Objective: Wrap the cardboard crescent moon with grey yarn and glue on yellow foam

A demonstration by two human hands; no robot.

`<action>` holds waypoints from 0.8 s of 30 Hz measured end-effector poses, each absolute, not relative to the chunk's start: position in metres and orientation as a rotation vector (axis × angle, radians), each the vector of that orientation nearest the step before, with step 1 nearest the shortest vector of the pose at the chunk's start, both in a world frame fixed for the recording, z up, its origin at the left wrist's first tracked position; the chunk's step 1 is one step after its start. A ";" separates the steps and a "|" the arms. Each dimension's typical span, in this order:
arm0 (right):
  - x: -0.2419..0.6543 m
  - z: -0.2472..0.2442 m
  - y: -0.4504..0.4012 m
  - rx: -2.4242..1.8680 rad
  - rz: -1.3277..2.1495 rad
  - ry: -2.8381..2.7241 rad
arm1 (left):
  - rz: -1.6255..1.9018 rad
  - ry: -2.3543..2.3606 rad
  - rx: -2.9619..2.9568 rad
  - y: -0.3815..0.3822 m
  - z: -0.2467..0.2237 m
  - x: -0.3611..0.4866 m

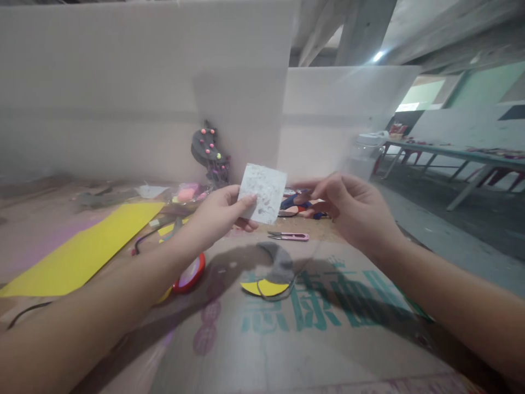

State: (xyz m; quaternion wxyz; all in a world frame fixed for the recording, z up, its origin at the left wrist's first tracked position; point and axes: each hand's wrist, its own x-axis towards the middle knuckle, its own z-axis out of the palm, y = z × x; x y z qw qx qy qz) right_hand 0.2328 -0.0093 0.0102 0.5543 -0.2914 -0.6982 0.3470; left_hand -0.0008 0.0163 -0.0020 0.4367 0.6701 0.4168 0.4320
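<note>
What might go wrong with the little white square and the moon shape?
The white square could slip or bend, since the left hand holds it near one side only. The grey cord loops over the moon shape, so a finger catching it might drag the shape along. The small pink snips lie just below the hands, so their bare blades might prick.

Room above white card [266, 191]; pink snips [293, 237], grey crescent [282, 265] below.

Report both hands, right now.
Left hand: closed on the white square card, thumb on its face.
Right hand: raised, fingers partly curled; blurred, so whether it holds anything cannot be told.
</note>
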 end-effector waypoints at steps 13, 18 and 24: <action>0.236 0.006 0.008 -1.138 0.634 -2.145 | 1.097 0.969 1.571 0.008 0.005 0.000; 0.234 0.009 -0.005 -0.993 0.687 -2.180 | 1.106 0.981 1.586 0.012 0.001 -0.001; 0.235 0.016 -0.011 -0.742 0.700 -1.784 | 1.094 1.011 1.599 0.015 -0.001 -0.002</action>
